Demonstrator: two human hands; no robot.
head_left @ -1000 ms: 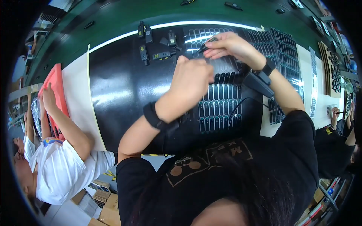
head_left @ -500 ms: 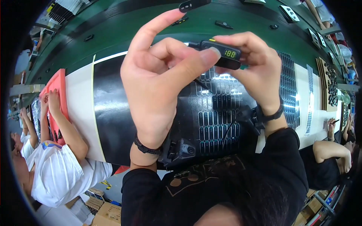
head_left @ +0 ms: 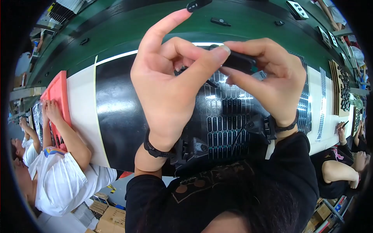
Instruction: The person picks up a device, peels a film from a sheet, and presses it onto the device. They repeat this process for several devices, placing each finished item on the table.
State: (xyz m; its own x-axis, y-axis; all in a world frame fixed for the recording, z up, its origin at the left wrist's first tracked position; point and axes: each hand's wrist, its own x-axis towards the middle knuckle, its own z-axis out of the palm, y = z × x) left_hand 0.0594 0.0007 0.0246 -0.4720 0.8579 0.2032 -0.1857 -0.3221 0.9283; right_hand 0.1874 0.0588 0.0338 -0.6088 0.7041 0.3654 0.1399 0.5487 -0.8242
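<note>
A small black electronic device (head_left: 239, 62) is held up over the bench between both my hands. My left hand (head_left: 165, 87) pinches its left end with the thumb and bent fingers. At the right end, my right hand (head_left: 281, 73) grips it between thumb and fingers. My left index finger points up, with a small black oval sticker (head_left: 199, 4) at its tip. No lit display shows on the device's visible face. Below the hands lie sheets of black oval stickers (head_left: 229, 138) on a black mat (head_left: 122, 112).
Beyond the bench runs a green conveyor belt (head_left: 128, 31) carrying scattered black devices (head_left: 220, 21) and white trays (head_left: 296, 10). A person in a white shirt (head_left: 58, 178) works at a red bin (head_left: 62, 93) on the left. Another person (head_left: 334, 167) sits at right, near stacked cardboard (head_left: 335, 89).
The device has been turned, so its lit digits no longer show. Both hands have shifted slightly right, the right one also lower. Items on the belt have moved left.
</note>
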